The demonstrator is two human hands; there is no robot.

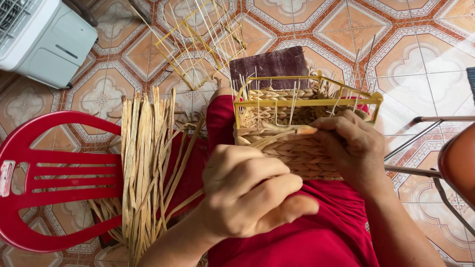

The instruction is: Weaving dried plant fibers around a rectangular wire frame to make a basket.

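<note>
Half-woven basket on yellow wire frame rests on lap, red garment beneath. Right hand against basket's right side, fingers pinching flat straw strand at weave's top edge. Left hand just before basket, clenched on strands. Straw bundle left of basket; red plastic chair farther left. Dark board behind basket; second wire frame beyond.

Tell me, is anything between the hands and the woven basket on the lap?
Nothing visible. The right hand already rests on the woven basket, pinching a straw strand at its wall. The left hand sits fisted just below the basket, with no object between them.
</note>
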